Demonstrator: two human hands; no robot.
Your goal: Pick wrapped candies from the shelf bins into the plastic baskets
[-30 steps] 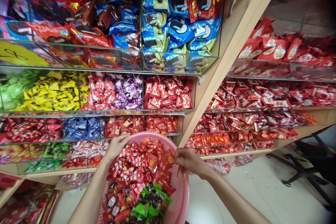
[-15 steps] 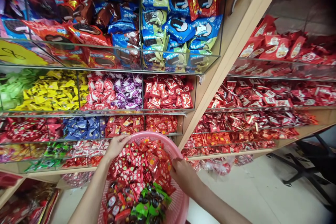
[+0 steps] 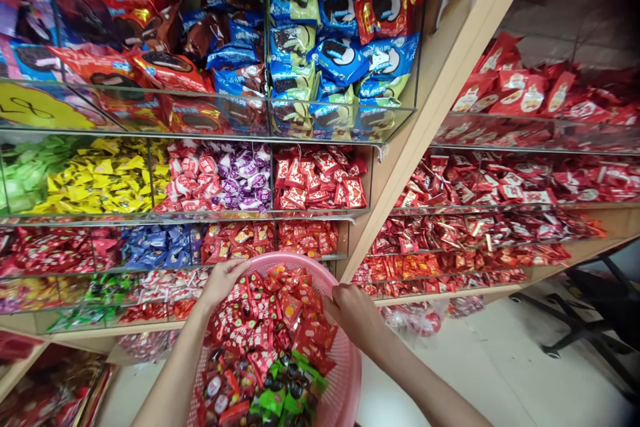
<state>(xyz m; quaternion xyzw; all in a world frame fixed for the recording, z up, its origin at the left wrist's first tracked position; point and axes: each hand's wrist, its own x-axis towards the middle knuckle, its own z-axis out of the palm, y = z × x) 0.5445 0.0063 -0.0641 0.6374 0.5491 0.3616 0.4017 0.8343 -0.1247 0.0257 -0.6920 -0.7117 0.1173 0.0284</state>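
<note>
A round pink plastic basket (image 3: 345, 353) is held in front of me, just before the lower shelves. My left hand (image 3: 223, 283) grips its rim at the far left, thumb over the edge. On the right side of the rim, my right hand (image 3: 353, 317) is closed round the edge. Wrapped sweets fill much of the basket: red packets with white lettering (image 3: 250, 320), plain red and orange packets (image 3: 300, 307), green and dark wrapped sweets (image 3: 287, 390), and dark red mixed ones (image 3: 223, 380) near the bottom.
Shelves with clear fronts hold yellow sweets (image 3: 107, 177), purple-white sweets (image 3: 243, 177), blue sweets (image 3: 160, 245) and blue biscuit packs (image 3: 340, 57). A wooden upright (image 3: 430, 120) divides them from red packets (image 3: 515, 90) at right. A black chair base (image 3: 575, 317) stands on the pale floor.
My right hand has shifted slightly up and right along the basket rim. The basket sits slightly further right, and the view has moved a little. Both hands keep their hold.
</note>
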